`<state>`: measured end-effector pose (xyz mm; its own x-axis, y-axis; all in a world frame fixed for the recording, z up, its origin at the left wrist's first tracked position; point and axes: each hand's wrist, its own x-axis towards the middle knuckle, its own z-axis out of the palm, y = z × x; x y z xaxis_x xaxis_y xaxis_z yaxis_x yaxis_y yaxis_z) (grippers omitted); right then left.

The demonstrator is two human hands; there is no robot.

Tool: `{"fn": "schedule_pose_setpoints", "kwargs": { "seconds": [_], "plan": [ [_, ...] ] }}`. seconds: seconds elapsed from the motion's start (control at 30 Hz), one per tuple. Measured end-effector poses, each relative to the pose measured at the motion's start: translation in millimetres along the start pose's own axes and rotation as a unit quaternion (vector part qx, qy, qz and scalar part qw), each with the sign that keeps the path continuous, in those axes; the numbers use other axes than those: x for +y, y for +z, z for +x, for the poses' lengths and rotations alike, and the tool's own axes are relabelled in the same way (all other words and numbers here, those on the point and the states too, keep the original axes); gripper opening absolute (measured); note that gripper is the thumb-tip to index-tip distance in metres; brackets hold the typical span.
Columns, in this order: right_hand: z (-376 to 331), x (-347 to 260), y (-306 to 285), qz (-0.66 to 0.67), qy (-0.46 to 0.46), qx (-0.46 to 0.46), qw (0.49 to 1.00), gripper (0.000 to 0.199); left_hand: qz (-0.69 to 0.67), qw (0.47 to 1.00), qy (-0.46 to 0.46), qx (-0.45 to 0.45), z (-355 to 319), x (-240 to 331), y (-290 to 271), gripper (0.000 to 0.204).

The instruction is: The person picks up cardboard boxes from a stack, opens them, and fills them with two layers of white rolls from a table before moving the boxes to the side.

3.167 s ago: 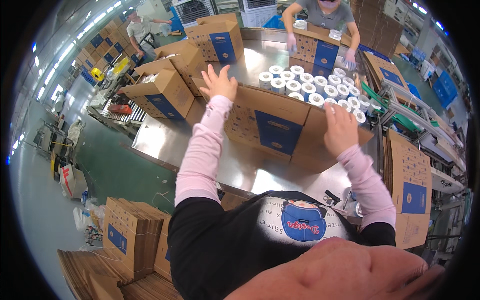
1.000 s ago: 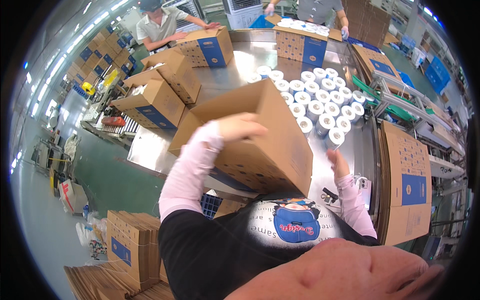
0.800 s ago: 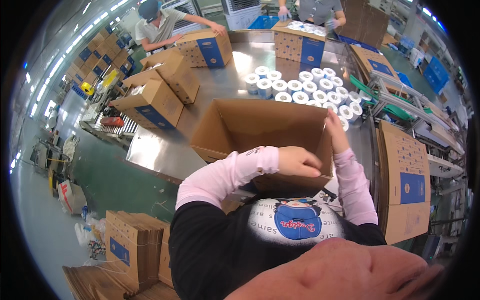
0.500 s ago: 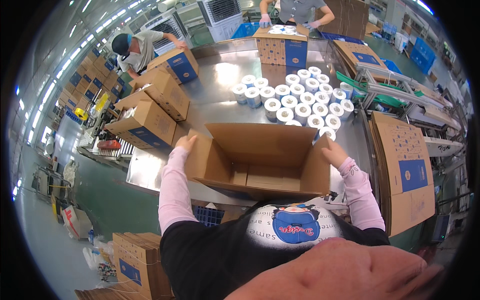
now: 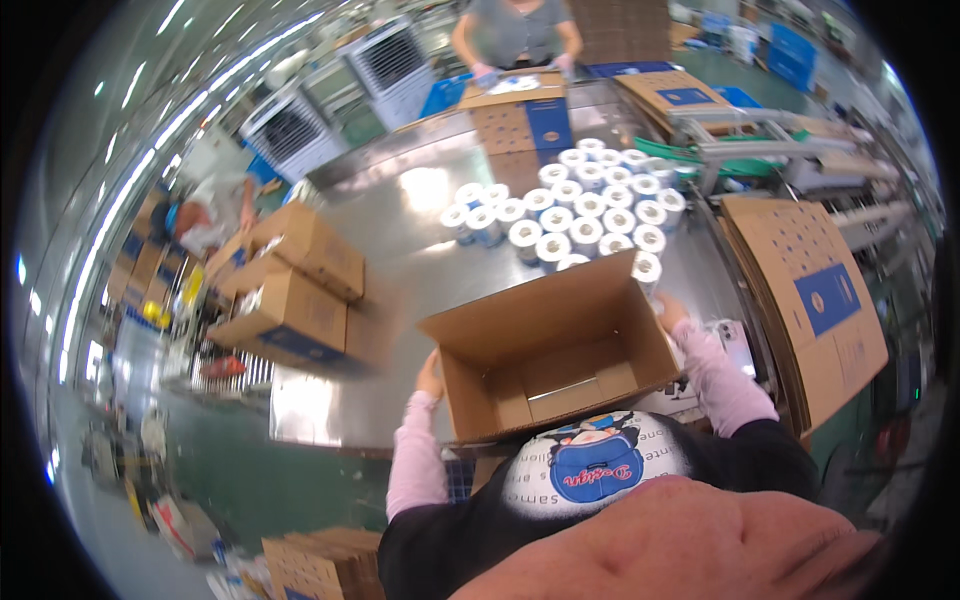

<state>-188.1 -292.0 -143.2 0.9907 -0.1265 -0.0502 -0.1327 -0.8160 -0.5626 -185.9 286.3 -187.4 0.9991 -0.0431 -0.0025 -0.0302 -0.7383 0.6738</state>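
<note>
An open brown cardboard box (image 5: 530, 375) stands at the table's near edge, right before my body. Its inside is bare apart from a light gap or strip at the bottom. My left hand (image 5: 431, 376) presses on the outside of its left wall. At the far right corner my right hand (image 5: 668, 310) holds the opposite wall, its fingers partly hidden behind the cardboard. Just beyond the box stands a cluster of white rolls (image 5: 588, 204) with blue lower parts, several of them close to its far wall.
Filled cartons (image 5: 300, 315) stand at the left by a roller conveyor. Flattened cartons (image 5: 800, 300) are stacked at the right, near a phone (image 5: 735, 345). Across the metal table (image 5: 390, 240), a co-worker handles a carton of rolls (image 5: 520, 125). Another person is blurred at far left.
The box has turned slightly, its right side swinging away from me, and its side flaps no longer stand up. My hands have moved lower along its sides. My view has shifted.
</note>
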Motion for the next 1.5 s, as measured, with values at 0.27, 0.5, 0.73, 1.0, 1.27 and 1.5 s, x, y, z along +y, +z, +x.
{"fn": "schedule_pose_setpoints", "kwargs": {
  "seconds": [0.27, 0.5, 0.73, 1.0, 1.27, 1.5],
  "plan": [
    [42, -109, -56, 0.108, -0.113, 0.025, 0.987, 0.063, -0.317, 0.94, 0.047, 0.119, 43, 116, -35, 0.027],
    [36, -102, -63, 0.109, -0.068, -0.032, 0.991, 0.072, -0.204, 0.958, 0.024, 0.198, 52, 109, -10, 0.051],
    [67, -101, -44, 0.084, 0.067, -0.022, 0.994, 0.078, -0.27, 0.944, -0.187, -0.023, 128, 68, -6, 0.085],
    [23, -101, -22, -0.206, -0.323, 0.057, 0.922, 0.098, 0.326, 0.899, 0.109, 0.271, 75, 182, 36, 0.086],
    [35, -113, -15, -0.202, -0.194, -0.097, 0.955, 0.036, 0.353, 0.932, 0.072, -0.043, 57, 214, 31, 0.059],
    [24, -103, -13, -0.172, -0.209, -0.057, 0.961, 0.038, 0.318, 0.94, 0.123, 0.001, 52, 215, 34, 0.043]
  ]
}}
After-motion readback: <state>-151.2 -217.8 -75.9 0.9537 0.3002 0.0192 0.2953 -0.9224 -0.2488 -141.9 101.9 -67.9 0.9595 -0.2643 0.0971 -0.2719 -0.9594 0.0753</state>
